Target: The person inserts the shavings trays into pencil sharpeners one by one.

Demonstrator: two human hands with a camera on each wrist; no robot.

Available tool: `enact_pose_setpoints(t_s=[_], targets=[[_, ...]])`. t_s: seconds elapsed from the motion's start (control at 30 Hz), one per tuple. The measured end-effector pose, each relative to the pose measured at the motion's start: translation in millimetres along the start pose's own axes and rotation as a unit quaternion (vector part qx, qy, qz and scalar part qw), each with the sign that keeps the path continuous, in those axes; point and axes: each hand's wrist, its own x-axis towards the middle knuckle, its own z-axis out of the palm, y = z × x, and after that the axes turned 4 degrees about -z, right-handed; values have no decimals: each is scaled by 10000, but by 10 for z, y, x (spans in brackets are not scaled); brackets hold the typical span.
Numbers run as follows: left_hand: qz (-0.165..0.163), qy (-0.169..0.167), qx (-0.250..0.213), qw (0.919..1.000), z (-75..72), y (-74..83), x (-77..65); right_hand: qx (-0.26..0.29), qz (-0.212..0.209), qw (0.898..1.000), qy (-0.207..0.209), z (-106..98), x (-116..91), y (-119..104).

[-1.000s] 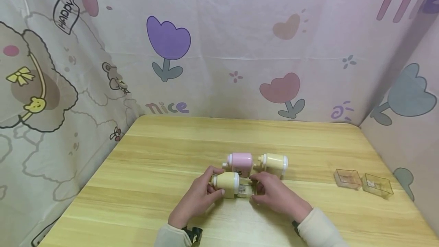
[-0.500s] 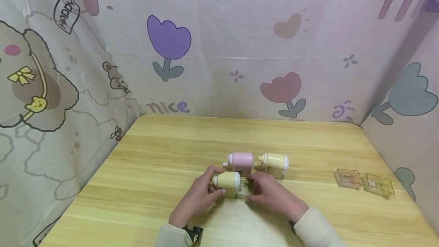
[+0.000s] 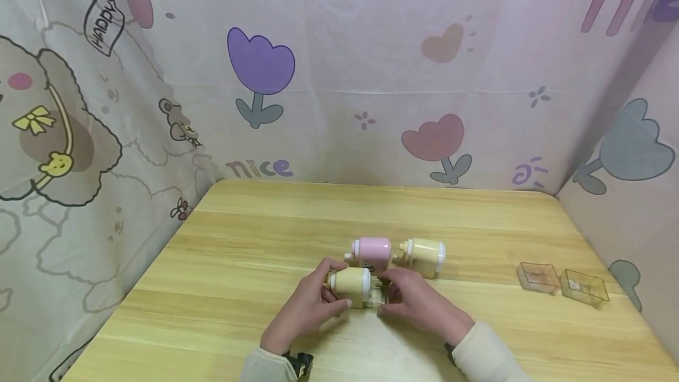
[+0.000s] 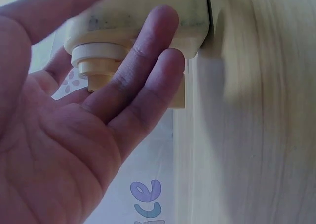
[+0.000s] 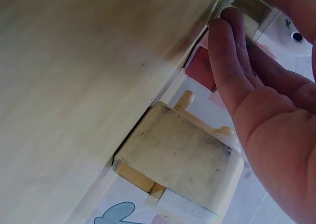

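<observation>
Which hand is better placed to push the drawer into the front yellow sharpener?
Probably the right hand: it pinches the outer end of the drawer, while the left hand grips the front sharpener.

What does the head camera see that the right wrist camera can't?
Only the head view shows the loose pink drawer and loose yellow drawer on the table's right side, plus the purple tulip.

Only the right wrist view shows dark smudges on the yellow sharpener behind the right hand.

Both show that sharpener, the table, at least part of the pink sharpener, and the right hand holding a clear drawer.
</observation>
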Motion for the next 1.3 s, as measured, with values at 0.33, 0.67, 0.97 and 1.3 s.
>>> enact_pose_setpoints(t_s=[0.33,0.67,0.97,1.3], targets=[[99,80,148,9998,6,-6,6,-511,-296,9983,30,23,20,-22],[151,80,191,9997,8,-24,11,-474,-290,9984,-64,-3,53,-29],[123,81,189,9997,7,-8,3,-288,-383,9988,-55,37,85,-26],[210,144,203,9995,8,-6,6,-713,-258,9971,42,90,109,-35]])
